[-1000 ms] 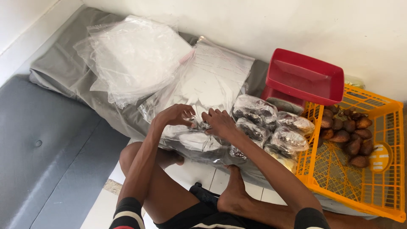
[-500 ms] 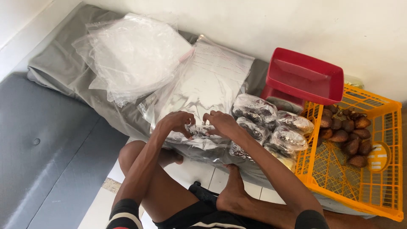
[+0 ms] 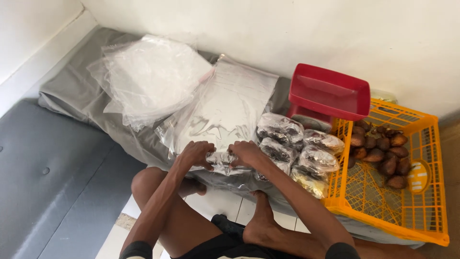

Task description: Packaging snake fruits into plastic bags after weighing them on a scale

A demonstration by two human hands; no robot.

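My left hand (image 3: 196, 154) and my right hand (image 3: 246, 153) both grip one clear plastic bag (image 3: 220, 159), pinching its crumpled top between them. The bag lies on a grey sheet (image 3: 72, 96) just above my bent knees. To the right of my right hand sits a cluster of several filled clear bags (image 3: 287, 146) holding dark brown fruit. Behind my hands lies a flat stack of empty clear bags (image 3: 225, 108).
A heap of loose clear plastic bags (image 3: 148, 76) lies at the back left. A red tray (image 3: 329, 96) stands by the wall. An orange crate (image 3: 412, 192) at the right holds several brown fruits (image 3: 381, 148). A dark grey cushion (image 3: 48, 182) fills the left.
Both hands have drawn closer to me, pulling the bag down from the flat stack toward my knees. The view has shifted slightly.
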